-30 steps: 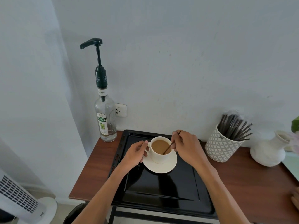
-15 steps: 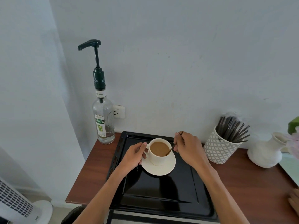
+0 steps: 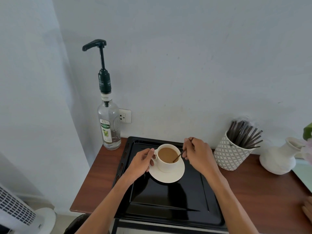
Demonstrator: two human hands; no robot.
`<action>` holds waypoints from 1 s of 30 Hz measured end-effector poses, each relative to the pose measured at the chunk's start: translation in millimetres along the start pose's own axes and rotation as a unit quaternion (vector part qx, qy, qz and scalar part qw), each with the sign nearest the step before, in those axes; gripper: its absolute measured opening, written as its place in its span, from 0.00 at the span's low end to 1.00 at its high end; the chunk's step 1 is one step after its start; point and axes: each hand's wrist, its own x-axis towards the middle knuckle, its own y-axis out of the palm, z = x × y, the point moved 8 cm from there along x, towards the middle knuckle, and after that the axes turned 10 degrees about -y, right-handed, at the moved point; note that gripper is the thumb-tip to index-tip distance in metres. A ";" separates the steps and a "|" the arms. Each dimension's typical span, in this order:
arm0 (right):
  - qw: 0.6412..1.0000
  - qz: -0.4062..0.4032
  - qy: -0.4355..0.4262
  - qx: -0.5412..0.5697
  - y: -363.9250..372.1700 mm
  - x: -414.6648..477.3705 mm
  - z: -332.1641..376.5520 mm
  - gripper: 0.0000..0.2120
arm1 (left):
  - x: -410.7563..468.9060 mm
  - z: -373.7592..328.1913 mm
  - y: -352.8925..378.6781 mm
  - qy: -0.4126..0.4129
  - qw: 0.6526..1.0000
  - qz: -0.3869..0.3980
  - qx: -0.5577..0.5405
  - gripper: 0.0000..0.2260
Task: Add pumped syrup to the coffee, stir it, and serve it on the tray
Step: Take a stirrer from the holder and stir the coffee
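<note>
A white cup of light brown coffee point(image 3: 167, 156) stands on a white saucer point(image 3: 168, 176) on the black tray point(image 3: 168, 200). My left hand point(image 3: 140, 163) grips the cup's handle on its left side. My right hand point(image 3: 197, 154) pinches a thin dark stir stick point(image 3: 178, 157) whose lower end dips into the coffee at the cup's right. The clear syrup bottle point(image 3: 108, 125) with its tall dark pump stands upright at the table's far left corner, beside the tray.
A patterned white holder point(image 3: 231, 155) full of dark stir sticks stands right of the tray, a white vase point(image 3: 280, 157) beyond it. A wall socket point(image 3: 125, 116) sits behind the bottle. A white fan point(image 3: 18, 213) is on the floor at the left. Another hand point(image 3: 308, 211) shows at the right edge.
The stick's tip has shifted inside the cup, from the middle toward the right rim, as my right hand moves it. My left hand stays on the handle. The camera view drifted slightly.
</note>
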 end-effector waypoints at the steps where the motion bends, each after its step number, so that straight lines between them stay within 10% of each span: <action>1: 0.999 0.015 0.004 0.028 6.2 -3.1 1.3 0.17 | 0.4 0.3 0.0 0.001 1.000 0.000 -0.001 0.19; 24: 0.994 -0.054 -0.010 -0.090 -6.1 1.2 11.3 0.17 | -1.3 -3.2 0.2 0.011 1.000 0.016 -0.004 0.19; 30: 0.999 -0.009 0.018 0.049 14.2 -7.6 5.0 0.15 | -5.0 -4.8 1.1 0.009 1.000 0.017 -0.017 0.19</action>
